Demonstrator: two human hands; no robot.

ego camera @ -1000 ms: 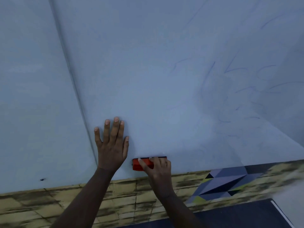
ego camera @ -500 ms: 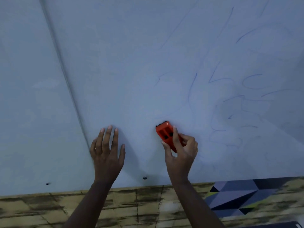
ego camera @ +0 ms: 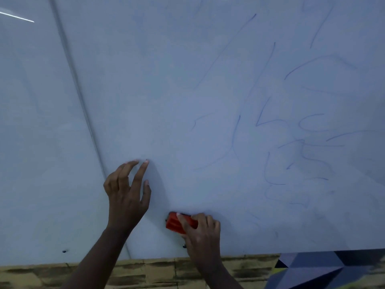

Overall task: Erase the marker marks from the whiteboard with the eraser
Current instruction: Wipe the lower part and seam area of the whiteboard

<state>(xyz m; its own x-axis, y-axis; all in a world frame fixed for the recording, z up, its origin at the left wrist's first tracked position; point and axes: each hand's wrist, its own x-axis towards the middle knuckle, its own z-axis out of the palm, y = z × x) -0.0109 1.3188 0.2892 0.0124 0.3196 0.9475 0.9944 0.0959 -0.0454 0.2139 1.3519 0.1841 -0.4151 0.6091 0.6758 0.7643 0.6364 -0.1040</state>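
One head-worn view faces the whiteboard [ego camera: 187, 101] from close by. It probably tilts slightly down, since the board's lower edge lies at 6 o'clock.

The eraser [ego camera: 180, 223] sits low on the whiteboard [ego camera: 158, 84], right of the left hand [ego camera: 127, 195] (under the right hand [ego camera: 203, 236]); marker marks [ego camera: 291, 147] spread farther right.

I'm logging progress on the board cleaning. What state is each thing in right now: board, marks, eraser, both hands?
whiteboard: mounted upright, partly wiped, clean on the left side
marker marks: blue, still covering the right side, some faded
eraser: orange, pressed on the board near its bottom edge
right hand: grips the eraser
left hand: fingers loosely bent, fingertips at the board, holding nothing
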